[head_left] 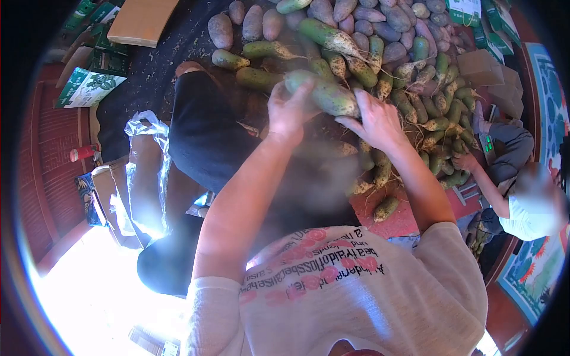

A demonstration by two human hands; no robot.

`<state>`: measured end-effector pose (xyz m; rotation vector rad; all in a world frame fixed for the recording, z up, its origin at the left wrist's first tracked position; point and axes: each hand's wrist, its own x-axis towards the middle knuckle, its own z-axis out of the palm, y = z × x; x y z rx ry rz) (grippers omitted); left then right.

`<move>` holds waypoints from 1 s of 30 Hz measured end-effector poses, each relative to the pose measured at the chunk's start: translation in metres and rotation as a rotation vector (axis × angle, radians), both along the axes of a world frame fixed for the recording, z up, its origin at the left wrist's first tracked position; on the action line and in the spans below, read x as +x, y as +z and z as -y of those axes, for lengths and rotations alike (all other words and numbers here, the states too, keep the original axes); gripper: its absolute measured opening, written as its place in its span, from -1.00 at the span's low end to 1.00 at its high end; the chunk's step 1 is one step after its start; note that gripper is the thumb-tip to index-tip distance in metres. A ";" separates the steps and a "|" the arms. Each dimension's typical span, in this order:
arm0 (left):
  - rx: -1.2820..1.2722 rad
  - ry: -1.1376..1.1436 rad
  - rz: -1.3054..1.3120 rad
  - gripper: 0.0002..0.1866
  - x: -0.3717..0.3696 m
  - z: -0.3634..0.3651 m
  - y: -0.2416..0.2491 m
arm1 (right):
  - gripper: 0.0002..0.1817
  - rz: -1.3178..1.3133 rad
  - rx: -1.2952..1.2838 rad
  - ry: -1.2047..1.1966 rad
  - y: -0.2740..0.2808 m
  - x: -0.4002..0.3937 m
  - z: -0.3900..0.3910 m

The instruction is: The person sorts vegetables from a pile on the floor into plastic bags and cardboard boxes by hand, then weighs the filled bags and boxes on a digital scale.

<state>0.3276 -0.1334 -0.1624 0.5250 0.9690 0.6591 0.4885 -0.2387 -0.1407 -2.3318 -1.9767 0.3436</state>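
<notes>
Grip of the left hand [286, 110] and right hand [378, 121] is closed on opposite ends of one green radish [325, 95], located between them. A heap of radishes [436, 124] lies alongside; a co-worker's hand [465, 162] is at its edge.

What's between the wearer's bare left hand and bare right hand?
Head view: a thick, elongated green radish, one end at the left hand, the other at the right.

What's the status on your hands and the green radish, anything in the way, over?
Left hand and right hand gripping one green radish, one near each end. Loose radishes piled beyond. No obstruction seen at the hands.
</notes>
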 end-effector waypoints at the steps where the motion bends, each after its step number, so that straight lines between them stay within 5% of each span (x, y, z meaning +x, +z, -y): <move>1: -0.002 0.036 -0.001 -0.48 -0.001 -0.004 0.001 | -0.37 0.025 -0.061 -0.015 -0.001 0.007 0.005; 2: -0.003 0.073 -0.002 -0.46 -0.002 -0.009 0.002 | -0.32 -0.013 -0.244 -0.072 -0.001 0.015 0.010; 5: 0.059 0.108 -0.034 -0.38 -0.005 -0.019 0.006 | -0.20 0.354 0.082 0.067 -0.014 0.031 0.037; 10: 0.199 0.045 -0.063 -0.35 0.003 -0.004 0.011 | -0.10 -0.182 0.156 0.002 0.002 -0.006 -0.009; 14: 0.259 -0.008 -0.216 -0.57 -0.005 -0.017 -0.014 | -0.16 -0.710 0.217 -0.021 -0.036 -0.005 -0.024; 17: 0.131 -0.030 -0.268 -0.63 -0.010 -0.024 -0.013 | -0.17 -0.942 0.023 -0.078 -0.028 -0.005 -0.023; 20: 0.024 -0.012 -0.209 -0.69 -0.010 -0.028 -0.026 | -0.18 -1.145 -0.361 -0.420 -0.017 0.003 -0.020; 23: 0.065 -0.056 -0.092 -0.68 -0.010 -0.026 -0.025 | -0.09 -1.426 -0.377 -0.450 -0.021 0.010 -0.010; 30: 0.171 -0.080 0.129 -0.66 -0.007 -0.019 -0.018 | -0.09 -1.290 -0.042 -0.171 -0.022 0.009 0.002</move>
